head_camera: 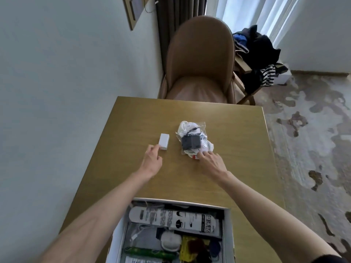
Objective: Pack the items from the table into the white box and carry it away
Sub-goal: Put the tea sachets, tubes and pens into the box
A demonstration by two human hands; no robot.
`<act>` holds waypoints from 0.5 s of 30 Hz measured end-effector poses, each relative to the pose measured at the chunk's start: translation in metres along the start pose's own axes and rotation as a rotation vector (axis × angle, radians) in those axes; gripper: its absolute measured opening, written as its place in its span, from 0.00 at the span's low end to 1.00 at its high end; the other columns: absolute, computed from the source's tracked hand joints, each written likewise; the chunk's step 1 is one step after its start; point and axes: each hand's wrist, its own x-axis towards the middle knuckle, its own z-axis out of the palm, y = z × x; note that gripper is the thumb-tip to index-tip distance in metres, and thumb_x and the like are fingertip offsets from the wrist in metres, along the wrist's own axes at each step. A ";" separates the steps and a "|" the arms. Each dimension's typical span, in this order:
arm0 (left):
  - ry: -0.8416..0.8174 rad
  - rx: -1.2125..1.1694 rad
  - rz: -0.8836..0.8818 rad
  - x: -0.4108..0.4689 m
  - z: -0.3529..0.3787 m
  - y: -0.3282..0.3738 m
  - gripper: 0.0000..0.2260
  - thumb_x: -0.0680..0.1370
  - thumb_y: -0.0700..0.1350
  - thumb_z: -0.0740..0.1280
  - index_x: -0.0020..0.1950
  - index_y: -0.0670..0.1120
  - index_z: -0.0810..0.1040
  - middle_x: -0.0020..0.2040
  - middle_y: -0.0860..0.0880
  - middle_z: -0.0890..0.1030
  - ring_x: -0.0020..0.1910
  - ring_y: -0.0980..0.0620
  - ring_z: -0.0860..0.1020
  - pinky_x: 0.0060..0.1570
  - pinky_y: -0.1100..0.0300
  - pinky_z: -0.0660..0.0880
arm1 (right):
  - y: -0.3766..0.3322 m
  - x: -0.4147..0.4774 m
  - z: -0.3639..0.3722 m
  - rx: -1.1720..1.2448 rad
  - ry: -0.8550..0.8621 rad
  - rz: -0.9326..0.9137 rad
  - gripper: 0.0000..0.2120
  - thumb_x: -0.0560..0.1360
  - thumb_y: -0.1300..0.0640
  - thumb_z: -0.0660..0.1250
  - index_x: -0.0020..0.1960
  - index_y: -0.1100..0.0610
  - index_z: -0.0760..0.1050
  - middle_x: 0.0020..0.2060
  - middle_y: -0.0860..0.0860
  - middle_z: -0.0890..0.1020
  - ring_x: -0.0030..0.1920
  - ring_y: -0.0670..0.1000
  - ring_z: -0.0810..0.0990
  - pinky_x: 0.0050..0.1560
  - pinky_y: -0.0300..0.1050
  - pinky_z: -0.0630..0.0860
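A small white block (164,141) lies on the wooden table (237,149), left of centre. My left hand (152,161) reaches it, fingertips touching its near left edge. To the right lies a clear plastic bag (191,138) holding a dark adapter and white cables. The fingertips of my right hand (210,161) touch the bag's near end. At the table's near edge stands the open white box (228,234), filled with several items: a printed tube, a round white case, yellow and green packets.
A brown padded chair (199,61) stands behind the far edge of the table. Dark clothes (256,54) are piled on a wooden stand to its right. A wall runs along the left side; patterned carpet covers the floor on the right.
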 end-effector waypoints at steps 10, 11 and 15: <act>-0.090 0.442 -0.043 0.064 0.014 0.009 0.25 0.79 0.48 0.58 0.76 0.57 0.55 0.70 0.45 0.64 0.59 0.42 0.73 0.50 0.50 0.74 | 0.013 0.002 0.018 0.076 -0.005 0.079 0.17 0.82 0.51 0.58 0.68 0.59 0.67 0.60 0.56 0.76 0.62 0.57 0.72 0.55 0.51 0.72; -0.082 0.429 -0.044 0.064 0.015 0.008 0.23 0.79 0.48 0.58 0.74 0.56 0.58 0.65 0.44 0.67 0.56 0.41 0.74 0.47 0.50 0.74 | 0.012 0.001 0.022 0.069 0.001 0.087 0.18 0.82 0.51 0.58 0.68 0.59 0.67 0.60 0.55 0.75 0.62 0.56 0.71 0.54 0.51 0.72; -0.025 0.405 -0.062 0.062 0.018 0.002 0.20 0.77 0.56 0.64 0.65 0.50 0.64 0.57 0.44 0.70 0.53 0.39 0.75 0.44 0.50 0.72 | 0.009 -0.009 0.025 0.080 -0.003 0.088 0.17 0.81 0.52 0.60 0.67 0.59 0.67 0.62 0.55 0.73 0.63 0.57 0.71 0.55 0.52 0.73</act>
